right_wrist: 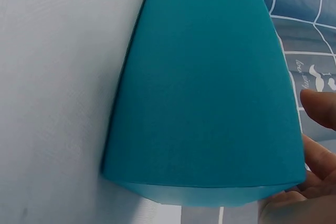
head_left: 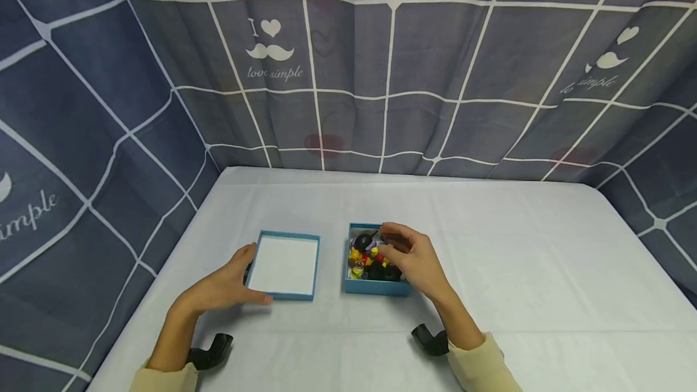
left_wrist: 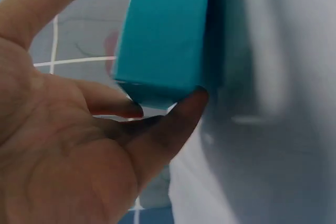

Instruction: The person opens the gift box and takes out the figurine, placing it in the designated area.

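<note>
The blue lid lies hollow side up on the white tablecloth, just left of the blue box, an arrangement that seems to give each hand its own piece. The left hand holds the lid's outer side in a wide grip, thumb at the near edge and fingers bent round the far corner, probably to steady it. The right hand reaches over the box's right wall, thumb and curved fingers at a heap of small toys; whether it pinches one I cannot tell (the box blocks the toys in the right wrist view). Neither lid nor box shows readable lettering; the checked curtain behind reads "I", a heart, a moustache and "love simple".
</note>
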{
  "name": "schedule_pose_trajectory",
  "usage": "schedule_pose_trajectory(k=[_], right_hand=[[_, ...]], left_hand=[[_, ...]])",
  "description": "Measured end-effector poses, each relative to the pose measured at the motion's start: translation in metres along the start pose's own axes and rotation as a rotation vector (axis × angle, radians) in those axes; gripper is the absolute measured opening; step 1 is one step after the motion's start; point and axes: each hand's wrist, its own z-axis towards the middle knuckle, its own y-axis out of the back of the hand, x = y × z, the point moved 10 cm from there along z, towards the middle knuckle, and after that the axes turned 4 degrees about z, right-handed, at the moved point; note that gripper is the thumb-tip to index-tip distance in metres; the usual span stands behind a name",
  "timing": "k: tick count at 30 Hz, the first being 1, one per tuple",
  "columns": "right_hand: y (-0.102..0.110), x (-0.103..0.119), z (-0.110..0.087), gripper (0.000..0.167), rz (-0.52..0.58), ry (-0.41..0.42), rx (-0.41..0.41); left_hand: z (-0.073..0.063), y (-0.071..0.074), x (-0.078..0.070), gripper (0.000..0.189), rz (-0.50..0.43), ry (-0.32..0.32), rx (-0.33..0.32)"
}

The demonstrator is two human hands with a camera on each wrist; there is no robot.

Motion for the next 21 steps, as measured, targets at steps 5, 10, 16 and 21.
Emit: schedule_pose_trajectory(k=[5,10,16,21], right_hand=[[0.000,0.000,0.000,0.044,0.005,0.009,-0.002],[0.002,-0.001,-0.001,0.044,0.000,0.010,-0.008],[0.002,-0.002,-0.001,0.045,-0.001,-0.001,-0.005],[0.002,-0.001,0.000,0.045,-0.017,-0.005,-0.004]], left_hand=[[0.002,-0.006,0.006,0.127,0.066,0.021,-0.006],[0.001,-0.008,0.003,0.123,0.167,0.064,-0.032],[-0.004,-0.019,-0.028,0.118,0.291,0.009,-0.119],[0.010,-0.039,-0.066,0.112,0.254,-0.156,-0.150]])
